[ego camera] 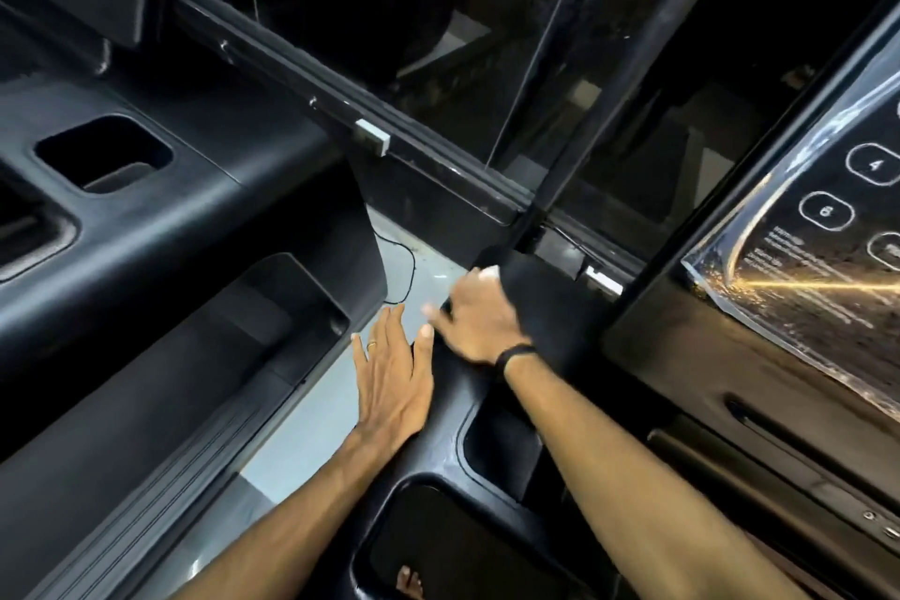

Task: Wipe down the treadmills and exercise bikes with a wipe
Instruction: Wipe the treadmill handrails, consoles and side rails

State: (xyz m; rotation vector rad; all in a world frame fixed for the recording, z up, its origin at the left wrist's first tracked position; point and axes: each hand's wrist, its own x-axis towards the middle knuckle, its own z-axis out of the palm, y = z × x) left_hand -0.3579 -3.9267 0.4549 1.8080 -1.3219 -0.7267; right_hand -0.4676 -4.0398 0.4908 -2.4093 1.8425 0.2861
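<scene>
1. The right hand is on the far left corner of the treadmill console, its fingers curled over a dark cloth that serves as the wipe. The hand is blurred, so how tightly it holds the cloth cannot be told exactly, but the cloth is bunched beneath and beyond it.
2. The left hand lies flat on the console's left edge, fingers straight and slightly spread, holding nothing; a ring shows on one finger. It sits just beside the right hand, nearly touching its thumb.
3. The relation that matters: the cloth lies directly under and ahead of the right fingers, to the right of the left hand. The console's side wing runs from the person outward toward the upright post, and the unwiped run, with its recessed trays, lies back toward the person along that axis.
4. The right hand is plainly the working one. The left seems only to brace.
5. The likely next stroke would draw the cloth back along the wing or right toward the glossy display panel, which has loose protective film that could snag.
6. A neighbouring treadmill console stands to the left across a strip of pale floor.
</scene>
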